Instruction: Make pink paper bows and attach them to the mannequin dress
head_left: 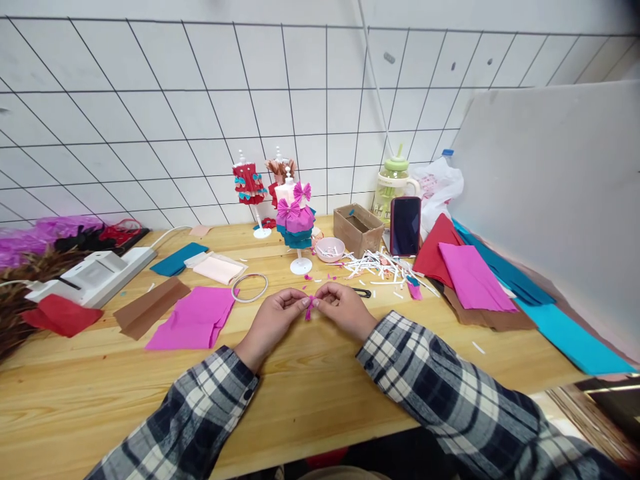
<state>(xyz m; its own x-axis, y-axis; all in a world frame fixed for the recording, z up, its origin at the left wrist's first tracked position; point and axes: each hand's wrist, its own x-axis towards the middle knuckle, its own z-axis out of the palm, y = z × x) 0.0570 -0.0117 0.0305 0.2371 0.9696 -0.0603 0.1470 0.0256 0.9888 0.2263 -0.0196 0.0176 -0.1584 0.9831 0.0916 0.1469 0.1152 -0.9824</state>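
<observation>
Between the fingertips of my left hand (281,312) and my right hand (345,308) is a small magenta paper piece (309,311), pinched from both sides. Its exact shape is mostly covered by my fingers. Just beyond stands a small white dress form (301,265) wearing a pink and teal paper dress (296,220) with magenta bows (289,211). A black scissor-like handle or clip (363,293) lies partly behind my right hand. Left of my left hand are a white ring (250,288), perhaps a tape roll, and a magenta paper sheet (193,319).
Two more dressed forms, one in a red dress (249,183), stand by the wall. White paper strips (377,265), a pink bowl (331,249), a cardboard box (359,230), a phone (405,227) and a green-lidded bottle (393,183) sit behind. Coloured sheets (477,277) lie right; a power strip (95,277) left.
</observation>
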